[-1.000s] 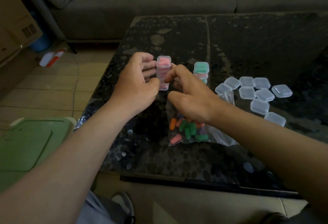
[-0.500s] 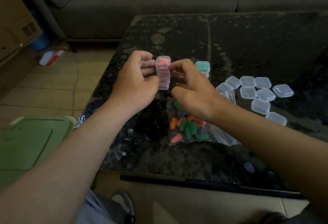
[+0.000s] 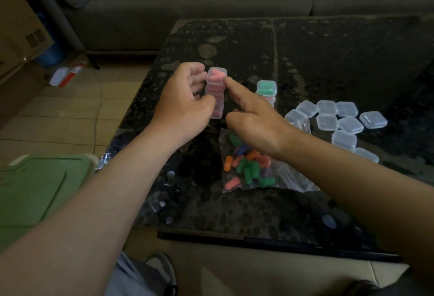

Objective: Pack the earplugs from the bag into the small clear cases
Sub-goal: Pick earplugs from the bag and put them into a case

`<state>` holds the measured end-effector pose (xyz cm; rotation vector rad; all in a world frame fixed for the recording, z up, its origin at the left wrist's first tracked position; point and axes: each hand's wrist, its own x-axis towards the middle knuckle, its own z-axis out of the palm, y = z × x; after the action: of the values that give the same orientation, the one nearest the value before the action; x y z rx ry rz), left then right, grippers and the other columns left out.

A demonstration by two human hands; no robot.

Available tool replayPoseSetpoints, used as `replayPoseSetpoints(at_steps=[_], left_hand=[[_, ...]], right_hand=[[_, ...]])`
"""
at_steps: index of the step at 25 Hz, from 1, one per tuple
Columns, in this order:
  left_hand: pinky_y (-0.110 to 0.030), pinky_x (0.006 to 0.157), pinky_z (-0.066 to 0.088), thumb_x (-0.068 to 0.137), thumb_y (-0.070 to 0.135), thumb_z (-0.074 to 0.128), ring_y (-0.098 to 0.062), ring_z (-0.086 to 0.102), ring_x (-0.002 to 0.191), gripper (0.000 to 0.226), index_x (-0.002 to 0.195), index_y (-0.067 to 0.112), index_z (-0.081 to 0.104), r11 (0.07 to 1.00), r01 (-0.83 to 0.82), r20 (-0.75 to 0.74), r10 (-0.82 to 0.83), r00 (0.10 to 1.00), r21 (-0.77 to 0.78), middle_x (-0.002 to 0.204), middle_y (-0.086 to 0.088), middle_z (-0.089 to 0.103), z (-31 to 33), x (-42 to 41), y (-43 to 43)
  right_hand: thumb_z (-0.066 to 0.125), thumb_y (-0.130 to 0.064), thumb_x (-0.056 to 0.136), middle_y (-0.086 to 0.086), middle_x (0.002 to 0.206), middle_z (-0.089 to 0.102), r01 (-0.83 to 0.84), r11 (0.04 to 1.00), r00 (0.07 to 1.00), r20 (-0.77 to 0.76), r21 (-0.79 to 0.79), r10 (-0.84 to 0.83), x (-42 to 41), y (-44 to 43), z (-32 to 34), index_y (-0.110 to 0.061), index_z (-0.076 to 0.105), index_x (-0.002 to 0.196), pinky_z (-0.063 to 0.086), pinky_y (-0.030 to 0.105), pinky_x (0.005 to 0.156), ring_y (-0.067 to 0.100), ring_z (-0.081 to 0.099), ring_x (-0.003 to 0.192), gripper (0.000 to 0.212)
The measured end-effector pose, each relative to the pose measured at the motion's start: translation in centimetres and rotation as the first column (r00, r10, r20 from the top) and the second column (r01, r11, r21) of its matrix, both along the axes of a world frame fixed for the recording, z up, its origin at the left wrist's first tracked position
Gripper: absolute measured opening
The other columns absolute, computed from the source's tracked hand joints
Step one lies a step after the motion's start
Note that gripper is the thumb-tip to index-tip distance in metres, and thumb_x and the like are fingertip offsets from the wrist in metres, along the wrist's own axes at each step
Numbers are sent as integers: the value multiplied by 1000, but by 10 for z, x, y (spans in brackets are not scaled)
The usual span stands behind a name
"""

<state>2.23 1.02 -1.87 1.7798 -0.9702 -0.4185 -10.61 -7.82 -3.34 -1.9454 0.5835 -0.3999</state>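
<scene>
Left hand (image 3: 183, 110) grasps one pink stack (image 3: 216, 79) of cases beyond the bag (image 3: 249, 171); right hand (image 3: 256, 122), holding nothing, touches its top with one forefinger. One green-topped stack (image 3: 266, 88) stands beyond the bag; nine empty cases (image 3: 327, 122) lie right of it.

Dark speckled coffee table (image 3: 328, 61) in front of me: pink-filled stack of cases (image 3: 216, 79) standing towards its left, green-topped stack (image 3: 266, 88) near it, clear bag (image 3: 288, 178) of coloured earplugs (image 3: 246, 169) lying nearer me, empty clear cases (image 3: 347, 124) clustered flat on the right.
</scene>
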Motion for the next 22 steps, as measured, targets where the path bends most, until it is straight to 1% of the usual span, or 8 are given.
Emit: replayPoseSetpoints(at_steps=[2,3,5,8,13,16,19,22], left_hand=[[-28,104,52,93,3,65,-9,58,129,58,146,13,44,1000,-7,-17,7,1000,-7,148,-5,55,0,0,-1],[-25,100,53,93,3,64,-9,59,127,58,146,13,44,1000,-11,-18,11,1000,-8,148,-5,55,0,0,-1],[-19,93,54,93,3,63,-8,61,126,57,147,13,44,1000,-18,-17,18,1000,-13,148,-5,55,0,0,-1],[-10,83,54,94,2,62,-7,62,123,56,146,13,44,1000,-23,-18,22,1000,-14,148,-4,56,3,0,2],[-10,81,54,94,1,61,-7,63,122,56,147,14,44,1000,-29,-13,29,999,-11,147,-4,57,3,1,6],[-8,76,54,94,0,60,-7,63,121,56,147,13,44,1000,-27,-12,27,1000,-1,146,-5,57,2,2,7],[-11,75,54,94,1,60,-8,63,121,57,147,14,43,1000,-22,-6,22,1000,9,145,-4,57,2,2,7],[-15,79,53,93,1,62,-9,63,121,57,146,14,44,1000,-25,2,25,1000,12,144,-5,57,2,1,7]], right_hand=[[50,-27,72,-2,137,58,-7,1000,1000,-2,7,7,2,-2,-4,-41,35,150,48,48,104,13,57,122,80],[50,-33,70,-5,136,59,-5,1000,1000,-9,14,5,3,-3,-5,-42,33,151,47,47,106,13,56,125,84],[50,-42,64,-6,135,61,2,1000,1000,-15,20,-2,4,-4,-8,-45,31,152,47,47,107,15,57,125,90],[51,-42,60,2,131,64,11,1000,1000,11,29,-11,3,-5,-9,-42,33,152,48,50,107,24,61,122,94],[51,-26,69,1,138,59,15,999,1000,18,42,-16,1,0,-8,-37,35,153,45,49,110,20,56,127,86],[51,-34,62,4,130,63,44,999,999,32,32,-45,0,3,-6,-33,39,150,48,54,105,27,61,121,89],[52,-25,65,4,128,64,53,998,998,31,31,-53,-2,3,-6,-30,40,149,48,57,103,31,61,118,85],[51,-19,69,-2,133,60,31,998,999,25,56,-32,-4,2,-4,-26,39,149,48,51,106,25,59,122,81]])
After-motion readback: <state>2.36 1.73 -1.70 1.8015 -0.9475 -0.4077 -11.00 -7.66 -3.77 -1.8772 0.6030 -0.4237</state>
